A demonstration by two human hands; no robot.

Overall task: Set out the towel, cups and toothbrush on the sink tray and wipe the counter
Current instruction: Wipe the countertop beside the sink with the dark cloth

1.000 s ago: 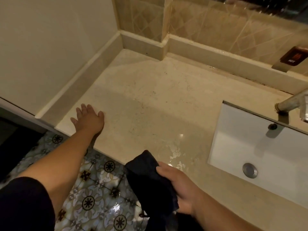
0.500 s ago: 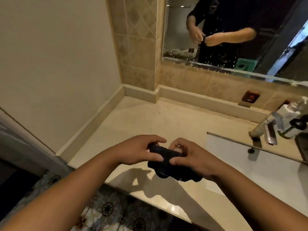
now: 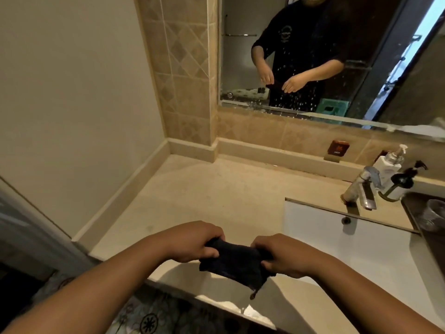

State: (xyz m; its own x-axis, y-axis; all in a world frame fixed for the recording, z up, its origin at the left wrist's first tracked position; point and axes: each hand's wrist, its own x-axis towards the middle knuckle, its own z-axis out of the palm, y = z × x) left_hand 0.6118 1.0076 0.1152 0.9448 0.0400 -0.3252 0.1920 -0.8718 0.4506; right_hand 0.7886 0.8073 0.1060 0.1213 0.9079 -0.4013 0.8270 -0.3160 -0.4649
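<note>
A small dark cloth [image 3: 234, 262] is stretched between both hands above the front edge of the beige counter [image 3: 216, 196]. My left hand [image 3: 195, 242] grips its left end and my right hand [image 3: 281, 257] grips its right end. A loose corner of the cloth hangs down below. At the far right a dark tray [image 3: 414, 208] lies beside the basin, with a clear glass cup [image 3: 435, 216] standing on it. No toothbrush shows.
The white sink basin [image 3: 349, 251] is set into the counter to the right, under a chrome tap [image 3: 361, 186]. A white pump bottle [image 3: 389, 162] and a dark-capped pump bottle [image 3: 402, 183] stand behind the tap. A mirror [image 3: 337, 56] and a wall close in the back and left.
My left hand left the counter and joined the right on the cloth. The hands have since pulled apart, spreading the bunched cloth. The view has tilted up to the mirror.
</note>
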